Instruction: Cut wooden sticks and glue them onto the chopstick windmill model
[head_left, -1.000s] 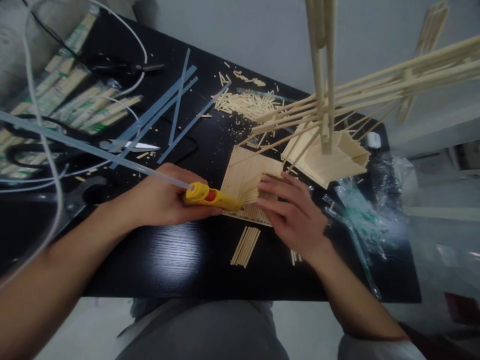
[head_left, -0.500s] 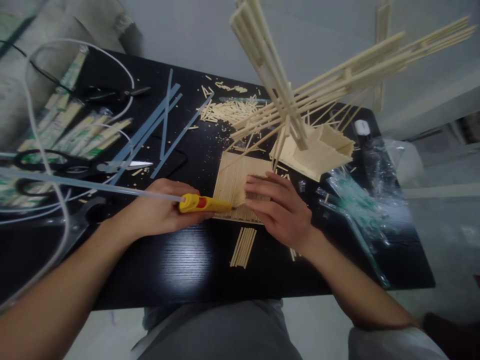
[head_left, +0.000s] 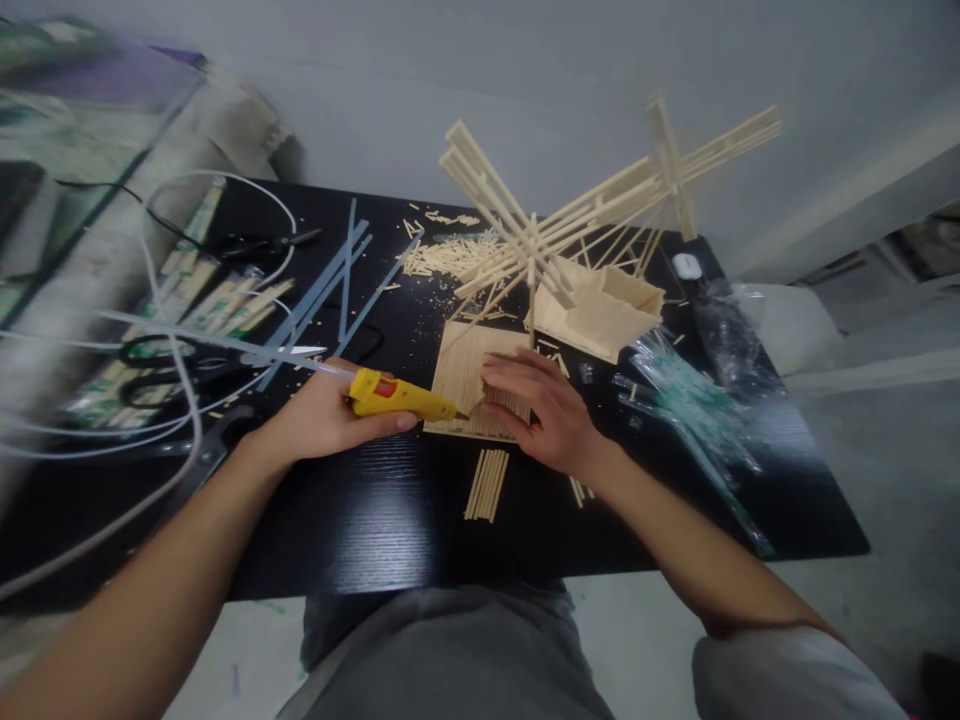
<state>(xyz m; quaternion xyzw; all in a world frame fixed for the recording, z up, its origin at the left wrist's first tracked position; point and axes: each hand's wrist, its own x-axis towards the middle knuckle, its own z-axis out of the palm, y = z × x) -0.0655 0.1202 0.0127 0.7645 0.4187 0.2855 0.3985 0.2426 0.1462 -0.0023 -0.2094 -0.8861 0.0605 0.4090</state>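
My left hand is closed around a yellow hot glue gun, with a glue stick running out of its back. The gun's dark nozzle points right, close to the fingers of my right hand. Those fingers are bent round a small piece made of wooden sticks, which they partly hide. Under both lies a flat square panel of wooden sticks. A short row of loose sticks lies in front of the panel.
Behind stand a crossed stick structure and a stick box. Cut stick bits are scattered nearby. At left lie scissors, blue-grey strips, a white cable and bundled sticks. Plastic wrappers cover the right side.
The camera view has shifted, so the table and stick structure appear lower and farther off. The glue gun's rear is raised, its nozzle now tilted downward by my right fingers. Both hands keep their grip.
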